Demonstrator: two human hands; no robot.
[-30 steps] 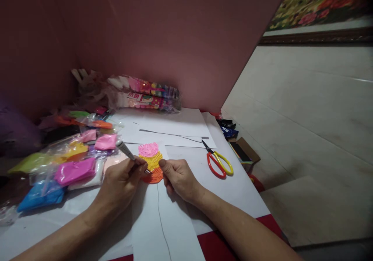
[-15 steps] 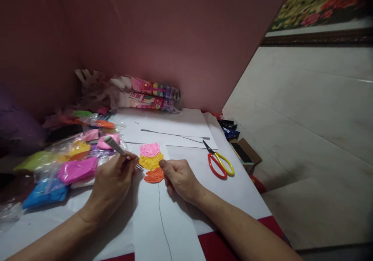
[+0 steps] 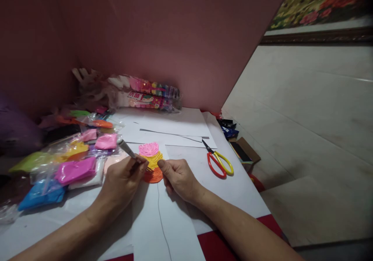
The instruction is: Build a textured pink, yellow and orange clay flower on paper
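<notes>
My left hand [image 3: 125,179] is closed around a pen-like tool [image 3: 126,147] with a grey handle. The tool's thin tip points down at the clay, near where the yellow clay [image 3: 154,159] meets the orange clay [image 3: 153,176]. Pink clay [image 3: 148,149] forms the top band, and all three bands have ridged, grooved surfaces. They lie on a white paper strip [image 3: 157,230] with a wavy dark line running down it. My right hand [image 3: 180,178] rests at the right edge of the clay, thumb pressed to curled fingers; anything inside is hidden.
Red-and-yellow-handled scissors [image 3: 220,163] lie to the right, blades toward cut white paper [image 3: 171,123]. Several clay packets, including a magenta one [image 3: 76,170] and a blue one [image 3: 42,194], crowd the left. Bagged clay sets [image 3: 148,93] lie against the pink wall [image 3: 160,39].
My left hand has moved right with the tool, bringing its tip from beside the clay to over the yellow-orange border. My right hand stays about where it was.
</notes>
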